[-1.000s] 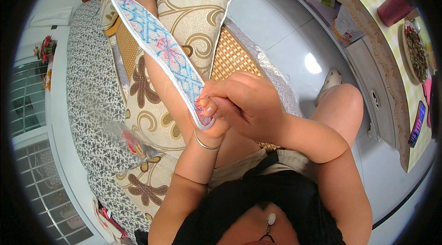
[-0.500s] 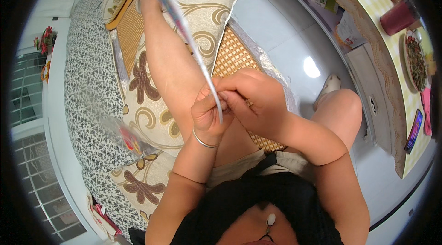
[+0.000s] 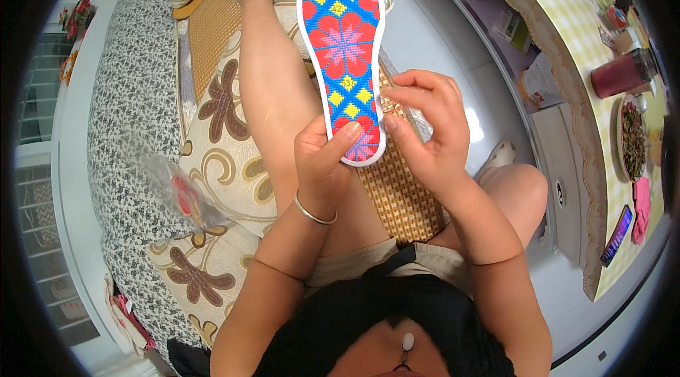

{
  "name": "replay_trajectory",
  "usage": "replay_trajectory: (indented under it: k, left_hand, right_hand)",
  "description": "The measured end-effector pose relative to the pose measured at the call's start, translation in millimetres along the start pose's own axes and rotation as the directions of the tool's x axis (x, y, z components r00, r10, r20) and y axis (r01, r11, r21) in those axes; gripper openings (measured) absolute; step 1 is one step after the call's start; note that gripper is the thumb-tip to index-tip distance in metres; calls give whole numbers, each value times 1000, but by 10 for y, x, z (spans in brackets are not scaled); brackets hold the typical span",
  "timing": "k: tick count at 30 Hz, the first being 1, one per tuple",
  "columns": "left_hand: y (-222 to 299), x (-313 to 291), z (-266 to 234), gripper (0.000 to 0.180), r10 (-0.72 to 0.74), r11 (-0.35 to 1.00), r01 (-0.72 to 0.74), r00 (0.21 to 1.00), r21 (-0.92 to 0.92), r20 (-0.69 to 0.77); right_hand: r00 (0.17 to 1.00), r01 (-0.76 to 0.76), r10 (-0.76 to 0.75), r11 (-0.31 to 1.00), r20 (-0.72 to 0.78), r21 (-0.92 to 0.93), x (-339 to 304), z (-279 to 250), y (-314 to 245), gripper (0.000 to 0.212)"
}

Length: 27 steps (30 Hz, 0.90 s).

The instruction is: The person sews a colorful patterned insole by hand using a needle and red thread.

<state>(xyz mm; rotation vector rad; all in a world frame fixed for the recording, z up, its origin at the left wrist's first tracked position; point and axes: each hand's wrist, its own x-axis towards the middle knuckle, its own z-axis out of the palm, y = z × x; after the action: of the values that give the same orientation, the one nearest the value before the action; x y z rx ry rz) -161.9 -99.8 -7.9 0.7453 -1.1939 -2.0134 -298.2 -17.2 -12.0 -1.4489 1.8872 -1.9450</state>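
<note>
An embroidered shoe insole (image 3: 345, 44) with red flowers, yellow diamonds, a blue ground and a white rim faces up in front of me. My left hand (image 3: 324, 154) grips its heel end, thumb on top of the stitching and fingers underneath. Just right of the insole's edge is my right hand (image 3: 435, 126), its thumb and fingers apart and curved toward the rim. No needle or thread can be made out in it.
Cushions (image 3: 219, 164) and a woven mat (image 3: 407, 196) lie around my legs. A clear plastic bag (image 3: 185, 196) with something red inside rests at left. On the right, a checked tablecloth (image 3: 567, 19) holds a dark red cup (image 3: 620, 74), a plate of food (image 3: 632, 138) and a phone (image 3: 617, 235).
The insole has turned from edge-on to face up, showing its pattern. My right hand has come away from the left hand and opened, moving to the right.
</note>
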Motion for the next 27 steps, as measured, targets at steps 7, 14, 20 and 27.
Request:
replay_trajectory:
  k: [7, 14, 20, 27]
  left_hand:
    - [-47, -18, -33, 15, 180, 940, -174, 984, 294, 8]
    - [153, 141, -103, 13, 412, 828, -309, 902, 469, -133]
    - [26, 17, -73, 16, 257, 912, -225, 965, 343, -50]
    - [-18, 11, -12, 18, 173, 949, -156, 984, 274, -39]
  right_hand:
    - [997, 72, -68, 967, -25, 243, -3, -60, -146, 12]
    - [877, 329, 230, 352, -422, 876, 220, -1661, 279, 7]
    - [676, 44, 276, 910, -684, 411, 213, -1256, 233, 12]
    - [992, 91, -102, 985, -69, -149, -27, -190, -12, 14]
